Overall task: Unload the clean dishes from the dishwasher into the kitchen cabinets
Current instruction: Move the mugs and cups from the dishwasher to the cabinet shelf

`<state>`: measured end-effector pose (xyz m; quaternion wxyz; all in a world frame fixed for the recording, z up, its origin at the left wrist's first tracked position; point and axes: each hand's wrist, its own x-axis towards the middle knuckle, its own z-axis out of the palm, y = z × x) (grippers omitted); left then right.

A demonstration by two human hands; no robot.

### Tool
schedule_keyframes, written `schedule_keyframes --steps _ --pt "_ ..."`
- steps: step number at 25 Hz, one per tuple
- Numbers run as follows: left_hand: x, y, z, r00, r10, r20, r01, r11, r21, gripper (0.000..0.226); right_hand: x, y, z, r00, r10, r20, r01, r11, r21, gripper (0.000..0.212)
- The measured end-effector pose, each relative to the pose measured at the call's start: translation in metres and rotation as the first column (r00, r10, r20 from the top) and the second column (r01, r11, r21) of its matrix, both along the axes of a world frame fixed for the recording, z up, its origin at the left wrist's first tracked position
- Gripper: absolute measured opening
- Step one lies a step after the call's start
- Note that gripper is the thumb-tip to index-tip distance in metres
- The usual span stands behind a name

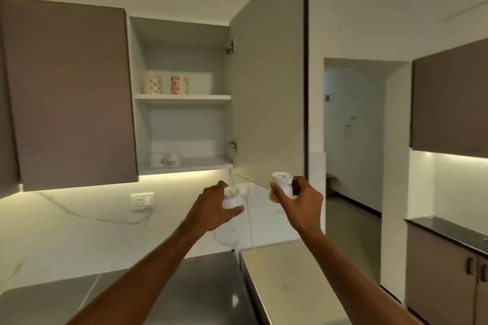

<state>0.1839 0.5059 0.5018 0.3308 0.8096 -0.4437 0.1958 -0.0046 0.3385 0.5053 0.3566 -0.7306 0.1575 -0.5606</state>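
Below open cabinet [182,97]: left hand [211,208] grip round white cup [232,199]; right hand [301,200] grip round mug [282,186]

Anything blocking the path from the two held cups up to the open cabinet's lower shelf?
Nothing visible. The cabinet door is swung open; the lower shelf has two cups only at its left.

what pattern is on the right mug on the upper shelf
Red-pink flowers on white, on the right mug; head view.
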Motion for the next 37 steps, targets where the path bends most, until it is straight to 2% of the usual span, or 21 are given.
schedule_keyframes --steps 3,7,13,17,19,23,26,33,35,37 --pt "0.054 0.038 0.026 0.997 0.077 0.029 -0.075 0.995 -0.063 0.067 0.072 0.023 0.008 0.998 0.055 -0.042 -0.057 0.998 -0.037 0.038" --pt "0.15 0.066 0.055 0.975 0.202 0.088 -0.198 0.979 -0.048 0.081 0.199 0.029 0.021 0.992 0.061 -0.11 -0.071 0.994 -0.088 0.044" --pt "0.294 0.046 0.097 0.951 0.256 0.174 -0.24 0.965 -0.108 0.074 0.38 0.007 0.059 0.984 -0.011 -0.179 -0.011 0.992 -0.123 0.044" --pt "0.365 -0.001 0.12 0.913 0.274 0.302 -0.301 0.952 0.046 0.076 0.464 -0.016 0.063 0.957 -0.113 -0.268 0.068 0.983 -0.169 0.047" --pt "0.396 -0.024 0.124 0.888 0.248 0.388 -0.322 0.936 0.139 0.075 0.492 -0.028 0.06 0.933 -0.155 -0.326 0.096 0.977 -0.188 0.05" --pt "0.452 -0.064 0.12 0.869 0.184 0.459 -0.337 0.9 0.277 0.079 0.535 -0.047 0.055 0.911 -0.196 -0.363 0.146 0.976 -0.161 0.05" --pt "0.471 -0.077 0.11 0.84 0.158 0.518 -0.367 0.87 0.33 0.076 0.551 -0.057 0.046 0.885 -0.24 -0.399 0.199 0.97 -0.142 0.052" --pt "0.478 -0.085 0.096 0.821 0.156 0.549 -0.418 0.82 0.391 0.072 0.561 -0.057 0.04 0.807 -0.329 -0.491 0.261 0.944 -0.203 0.063" --pt "0.476 -0.085 0.097 0.812 0.161 0.561 -0.427 0.819 0.383 0.085 0.553 -0.056 0.043 0.807 -0.343 -0.481 0.254 0.937 -0.241 0.071" --pt "0.471 -0.081 0.097 0.816 0.162 0.555 -0.402 0.849 0.342 0.102 0.533 -0.052 0.041 0.833 -0.394 -0.389 0.27 0.903 -0.335 0.076"
